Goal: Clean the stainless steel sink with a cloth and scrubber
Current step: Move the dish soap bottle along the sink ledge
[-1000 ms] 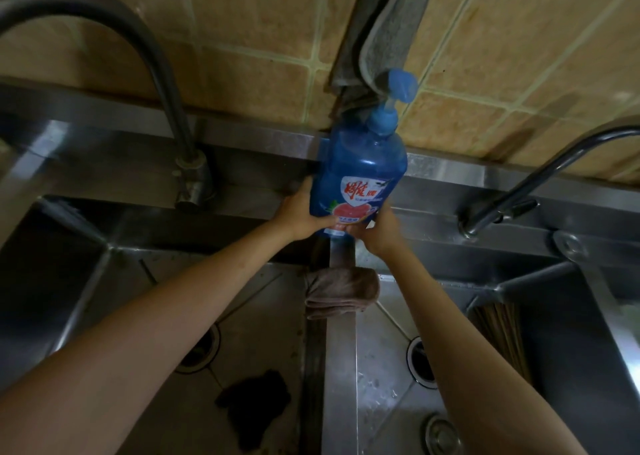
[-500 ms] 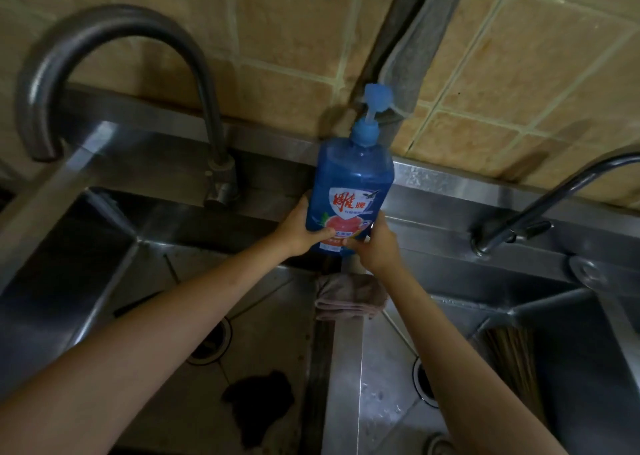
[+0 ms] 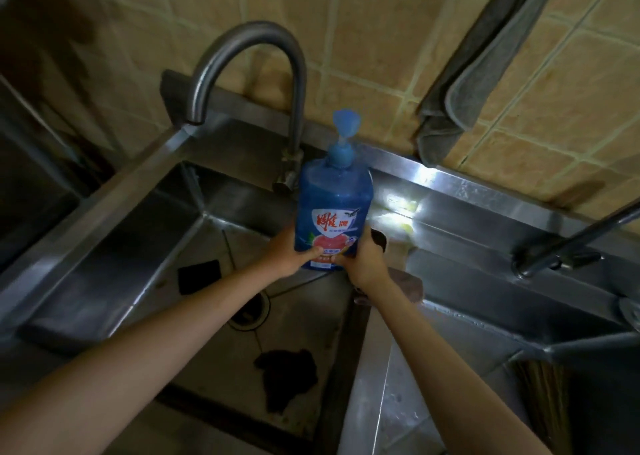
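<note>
Tan tiled wall backs a stainless double sink. Both hands grasp a blue soap bottle, upright, by its base at the sink's rear edge: left hand on one side, right hand on the other. Brown cloth lies on the divider just beside the right wrist. Dark scrubber lies on the left basin floor, near the front. Grey towel hangs on the wall.
</note>
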The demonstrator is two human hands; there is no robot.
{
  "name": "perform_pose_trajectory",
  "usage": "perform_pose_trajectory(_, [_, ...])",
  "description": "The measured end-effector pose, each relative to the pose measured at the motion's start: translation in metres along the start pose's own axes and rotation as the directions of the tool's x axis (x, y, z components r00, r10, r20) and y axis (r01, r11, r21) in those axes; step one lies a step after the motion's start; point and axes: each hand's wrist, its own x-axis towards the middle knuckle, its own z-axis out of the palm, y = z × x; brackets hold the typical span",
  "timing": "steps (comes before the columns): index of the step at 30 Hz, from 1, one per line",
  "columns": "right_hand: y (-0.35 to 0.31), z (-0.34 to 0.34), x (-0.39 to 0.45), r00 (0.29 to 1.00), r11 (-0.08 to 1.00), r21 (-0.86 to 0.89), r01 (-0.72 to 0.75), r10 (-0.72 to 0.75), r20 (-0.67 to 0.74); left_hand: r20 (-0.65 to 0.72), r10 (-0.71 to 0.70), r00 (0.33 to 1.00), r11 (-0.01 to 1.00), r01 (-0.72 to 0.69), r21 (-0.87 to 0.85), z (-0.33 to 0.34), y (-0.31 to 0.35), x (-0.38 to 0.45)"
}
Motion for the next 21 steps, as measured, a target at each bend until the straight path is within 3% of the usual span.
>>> perform_pose_trajectory(9, [-0.014, 0.063, -0.009, 0.993, 0.998, -0.063, 0.001, 0.007, 0.121, -0.089, -0.144, 0.986, 0.989, 0.140, -0.049, -0.029, -0.049, -0.039])
perform_pose_trajectory(21, [-0.060, 0.137, 0.012, 0.961, 0.992, 0.038, -0.123, 0.109, 0.253, -0.133, -0.161, 0.978, 0.981, 0.144, -0.131, -0.103, -0.093, -0.048])
